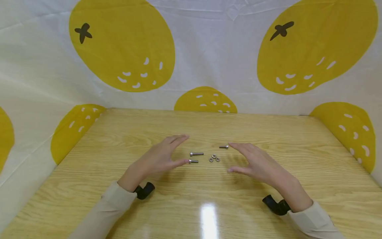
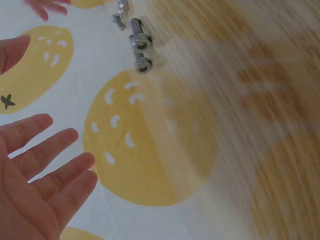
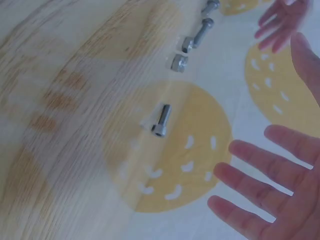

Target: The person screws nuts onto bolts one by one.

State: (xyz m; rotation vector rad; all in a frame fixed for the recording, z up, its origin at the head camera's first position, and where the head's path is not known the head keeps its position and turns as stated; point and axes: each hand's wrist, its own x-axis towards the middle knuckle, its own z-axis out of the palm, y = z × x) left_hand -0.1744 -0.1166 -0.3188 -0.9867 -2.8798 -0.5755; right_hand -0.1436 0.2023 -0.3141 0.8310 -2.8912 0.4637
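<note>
My left hand [image 1: 158, 156], fingers extended and thumb apart, is over the table left of two socket-head bolts. The longer bolt [image 1: 197, 154] lies behind the shorter bolt [image 1: 195, 161], whose head is by my left thumb tip in the head view. My right hand [image 1: 258, 161] is likewise spread and holds nothing. Just left of its index fingertip lies a third bolt [image 1: 223, 146], also plain in the right wrist view as a bolt [image 3: 161, 121] with its socket facing the camera. Three hex nuts [image 1: 214, 156] sit in a small cluster between the hands.
The wood-grain table [image 1: 191, 192] reaches back to a white cloth [image 1: 209, 59] with large yellow fruit prints. More of this cloth hangs at both sides. A black curved piece [image 1: 146, 191] shows at the left wrist, and a similar black piece [image 1: 276, 205] at the right.
</note>
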